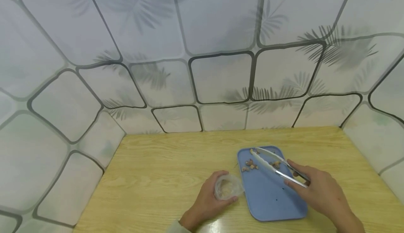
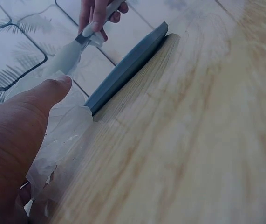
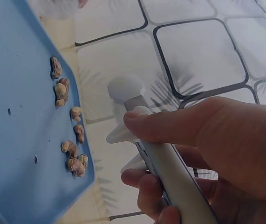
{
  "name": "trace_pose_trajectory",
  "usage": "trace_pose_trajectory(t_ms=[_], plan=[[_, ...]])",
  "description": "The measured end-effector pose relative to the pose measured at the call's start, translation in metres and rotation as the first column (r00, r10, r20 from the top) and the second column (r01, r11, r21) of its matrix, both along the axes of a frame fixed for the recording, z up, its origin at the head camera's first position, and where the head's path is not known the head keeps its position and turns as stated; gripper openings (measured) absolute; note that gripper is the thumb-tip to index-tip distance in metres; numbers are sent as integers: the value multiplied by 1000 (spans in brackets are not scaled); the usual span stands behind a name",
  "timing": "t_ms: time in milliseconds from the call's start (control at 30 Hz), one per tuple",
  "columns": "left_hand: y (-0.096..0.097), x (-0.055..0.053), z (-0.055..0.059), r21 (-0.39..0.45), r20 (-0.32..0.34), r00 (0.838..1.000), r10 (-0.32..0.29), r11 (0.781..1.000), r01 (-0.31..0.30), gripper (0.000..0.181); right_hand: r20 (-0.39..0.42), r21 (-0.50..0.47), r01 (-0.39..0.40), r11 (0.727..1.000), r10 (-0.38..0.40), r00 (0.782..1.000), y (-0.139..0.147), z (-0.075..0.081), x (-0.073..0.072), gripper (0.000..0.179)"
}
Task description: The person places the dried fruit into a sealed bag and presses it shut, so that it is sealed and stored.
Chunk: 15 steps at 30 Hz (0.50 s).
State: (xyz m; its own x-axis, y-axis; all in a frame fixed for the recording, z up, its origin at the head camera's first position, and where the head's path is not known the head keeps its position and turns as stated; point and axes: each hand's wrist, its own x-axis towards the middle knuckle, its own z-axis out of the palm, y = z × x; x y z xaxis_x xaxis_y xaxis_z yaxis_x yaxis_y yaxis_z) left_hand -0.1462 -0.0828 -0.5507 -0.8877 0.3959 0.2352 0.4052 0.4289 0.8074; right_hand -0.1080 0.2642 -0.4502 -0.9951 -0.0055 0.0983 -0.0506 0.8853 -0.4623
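Note:
My left hand (image 1: 208, 198) grips a clear plastic bag (image 1: 228, 188) with its mouth spread, just left of the blue tray (image 1: 265, 201). In the left wrist view the crinkled bag (image 2: 63, 130) bulges past my thumb. Metal tongs with white tips (image 1: 266, 164) are held in my right hand (image 1: 323, 189), their arms apart over the tray's far part. Several cashews in brown skins (image 1: 250, 164) lie there, and the right wrist view shows them along one edge (image 3: 62, 91). One sits near the tong tips; whether they touch it I cannot tell.
Everything stands on a wood-grain table (image 1: 157, 170). Patterned wall panels (image 1: 221, 78) rise behind it and at both sides. Small dark specks dot the tray's near part.

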Motion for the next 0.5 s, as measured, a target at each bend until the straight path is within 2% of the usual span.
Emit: trace_pose_trajectory(t_ms=[333,500], plan=[[0,0,2,8,-5,1000,-3,1000,3,75,2,9,-19,1000,19,1000,-5,-1,-1,66],[0,0,2,14,-7,1000,-4,1000,4,75,48,16,-26,1000,25,999,-8,-3,-3,64]])
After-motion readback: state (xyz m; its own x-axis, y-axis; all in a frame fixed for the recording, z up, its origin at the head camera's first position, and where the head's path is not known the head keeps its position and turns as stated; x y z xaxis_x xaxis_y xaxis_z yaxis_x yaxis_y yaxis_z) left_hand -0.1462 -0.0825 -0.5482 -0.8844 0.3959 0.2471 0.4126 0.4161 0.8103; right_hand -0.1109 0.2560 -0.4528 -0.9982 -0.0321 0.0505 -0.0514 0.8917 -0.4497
